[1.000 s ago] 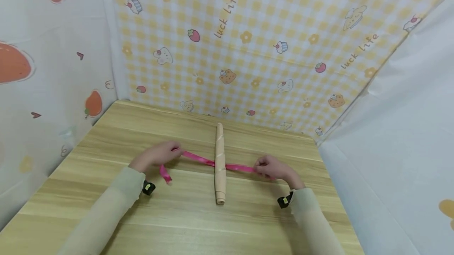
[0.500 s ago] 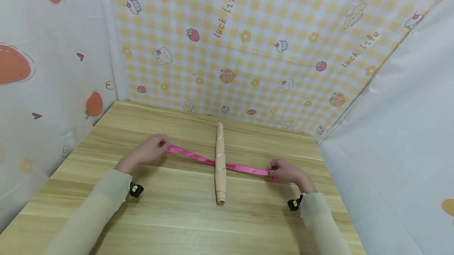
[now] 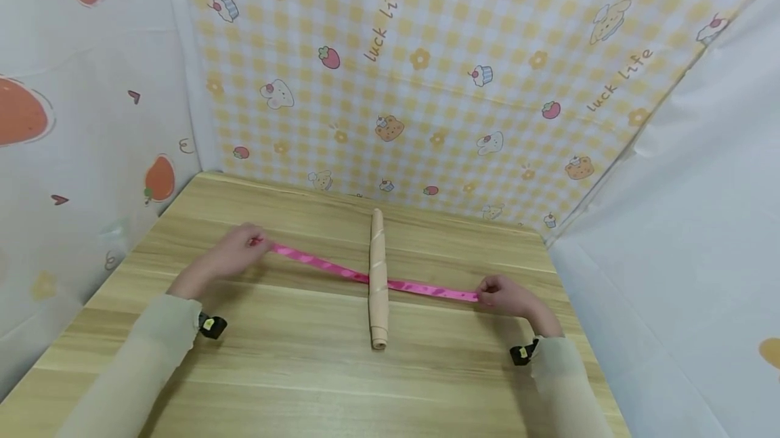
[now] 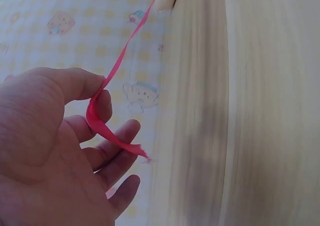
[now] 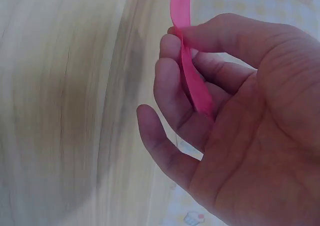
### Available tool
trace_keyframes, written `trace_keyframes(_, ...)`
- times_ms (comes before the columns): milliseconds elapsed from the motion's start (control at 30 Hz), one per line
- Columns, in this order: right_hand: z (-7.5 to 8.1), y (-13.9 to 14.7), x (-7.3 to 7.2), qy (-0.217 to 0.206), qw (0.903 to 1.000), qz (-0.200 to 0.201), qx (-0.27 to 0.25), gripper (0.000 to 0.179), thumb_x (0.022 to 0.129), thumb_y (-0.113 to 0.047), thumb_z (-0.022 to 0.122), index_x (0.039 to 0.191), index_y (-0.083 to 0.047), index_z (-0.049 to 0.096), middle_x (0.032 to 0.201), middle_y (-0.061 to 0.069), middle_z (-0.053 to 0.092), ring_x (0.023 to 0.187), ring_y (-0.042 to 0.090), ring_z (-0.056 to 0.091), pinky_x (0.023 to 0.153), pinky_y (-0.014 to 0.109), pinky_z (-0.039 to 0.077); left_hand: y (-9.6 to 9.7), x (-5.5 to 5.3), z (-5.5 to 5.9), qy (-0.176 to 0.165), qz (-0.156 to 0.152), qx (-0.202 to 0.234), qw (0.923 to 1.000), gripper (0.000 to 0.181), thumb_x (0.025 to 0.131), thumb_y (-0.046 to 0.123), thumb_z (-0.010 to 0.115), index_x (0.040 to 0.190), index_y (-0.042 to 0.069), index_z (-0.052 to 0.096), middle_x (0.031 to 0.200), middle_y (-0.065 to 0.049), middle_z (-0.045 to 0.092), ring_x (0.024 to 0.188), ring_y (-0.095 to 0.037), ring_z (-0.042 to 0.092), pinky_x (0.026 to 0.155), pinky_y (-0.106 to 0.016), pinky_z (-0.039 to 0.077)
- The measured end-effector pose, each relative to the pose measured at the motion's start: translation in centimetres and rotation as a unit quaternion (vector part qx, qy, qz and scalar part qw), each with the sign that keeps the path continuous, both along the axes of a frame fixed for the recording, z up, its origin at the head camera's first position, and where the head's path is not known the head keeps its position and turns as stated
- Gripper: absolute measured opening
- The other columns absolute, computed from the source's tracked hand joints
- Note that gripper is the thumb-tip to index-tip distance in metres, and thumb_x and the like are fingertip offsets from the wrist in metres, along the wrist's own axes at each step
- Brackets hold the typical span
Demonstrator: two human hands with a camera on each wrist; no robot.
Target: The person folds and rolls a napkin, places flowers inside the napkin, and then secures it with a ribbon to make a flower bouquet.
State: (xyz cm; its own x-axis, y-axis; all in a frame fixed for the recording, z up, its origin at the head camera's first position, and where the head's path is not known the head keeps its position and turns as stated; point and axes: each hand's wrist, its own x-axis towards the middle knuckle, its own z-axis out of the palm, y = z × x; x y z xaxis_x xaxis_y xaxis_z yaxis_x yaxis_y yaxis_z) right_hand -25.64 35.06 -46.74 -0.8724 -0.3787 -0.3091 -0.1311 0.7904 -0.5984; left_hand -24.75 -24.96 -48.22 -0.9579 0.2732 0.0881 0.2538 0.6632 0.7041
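A pink ribbon (image 3: 317,262) runs straight out to both sides from beneath a beige roll (image 3: 378,269), a long tapered bundle with pale diagonal lines along it. My left hand (image 3: 239,248) pinches the ribbon near one end between thumb and forefinger. In the left wrist view a short frayed tail of the ribbon (image 4: 107,131) curls over the other fingers. On the far side of the roll, my right hand (image 3: 508,299) pinches the other end. Its tail (image 5: 195,81) lies against the curled fingers in the right wrist view. The stretch under the roll is hidden.
The roll lies on a wood-grain table (image 3: 292,363). A yellow checked cloth (image 3: 426,99) hangs along the back edge, with a printed white sheet (image 3: 103,120) at the left and a plain white one (image 3: 682,242) at the right.
Both hands have moved apart, the left one leftward and away, the right one to the right. The ribbon spans wider, its loose left tail no longer hanging in the head view. The roll stays put.
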Motion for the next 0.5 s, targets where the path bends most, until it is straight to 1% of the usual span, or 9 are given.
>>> trace_keyframes(133, 0.0, 0.9, 0.1, 0.001, 0.9999, -0.015, 0.004, 0.021, 0.107, -0.019, 0.064, 0.098, -0.002, 0.071, 0.091, 0.010, 0.070, 0.074, 0.011, 0.054, 0.068, 0.026, 0.047, -1.1, 0.6, 0.1, 0.014, 0.009, -0.012, 0.9998, 0.033, 0.108, 0.015, 0.060, 0.076, 0.010, 0.053, 0.083, -0.005, 0.051, 0.081, -0.021, 0.045, 0.076, -0.038, 0.038)
trace_keyframes(233, -0.1, 1.4, 0.1, -0.001, 0.9998, -0.018, -0.010, 0.024, 0.108, -0.020, 0.064, 0.097, 0.000, 0.070, 0.087, 0.010, 0.067, 0.071, 0.009, 0.051, 0.065, 0.025, 0.045, -1.9, 1.1, 0.1, 0.030, 0.013, -0.022, 0.9992, 0.031, 0.107, 0.015, 0.062, 0.078, 0.011, 0.056, 0.087, -0.005, 0.055, 0.085, -0.020, 0.048, 0.079, -0.038, 0.040)
trace_keyframes(300, -0.2, 1.6, 0.2, -0.002, 0.9996, -0.018, -0.024, 0.025, 0.109, -0.020, 0.064, 0.097, 0.002, 0.069, 0.086, 0.012, 0.067, 0.070, 0.010, 0.050, 0.064, 0.025, 0.045, -2.4, 1.5, 0.2, 0.028, 0.015, -0.021, 0.9993, 0.029, 0.107, 0.016, 0.063, 0.080, 0.010, 0.057, 0.089, -0.005, 0.057, 0.087, -0.020, 0.049, 0.080, -0.038, 0.041)
trace_keyframes(400, -0.1, 1.8, 0.2, -0.008, 0.9987, -0.019, -0.047, 0.025, 0.109, -0.019, 0.063, 0.101, 0.004, 0.069, 0.090, 0.014, 0.069, 0.075, 0.012, 0.055, 0.067, 0.026, 0.049, -3.3, 2.1, 0.4, -0.007, 0.014, -0.005, 0.9999, 0.028, 0.110, 0.021, 0.061, 0.085, 0.009, 0.054, 0.089, -0.004, 0.053, 0.083, -0.017, 0.047, 0.074, -0.034, 0.041)
trace_keyframes(500, 0.4, 2.0, 0.2, -0.010, 0.9977, -0.029, -0.061, 0.026, 0.110, -0.018, 0.061, 0.107, 0.006, 0.067, 0.089, 0.013, 0.067, 0.078, 0.015, 0.057, 0.069, 0.029, 0.051, -3.9, 2.5, 0.6, -0.057, 0.011, 0.013, 0.9983, 0.032, 0.112, 0.027, 0.059, 0.089, 0.008, 0.049, 0.083, -0.002, 0.044, 0.076, -0.016, 0.043, 0.066, -0.030, 0.038)
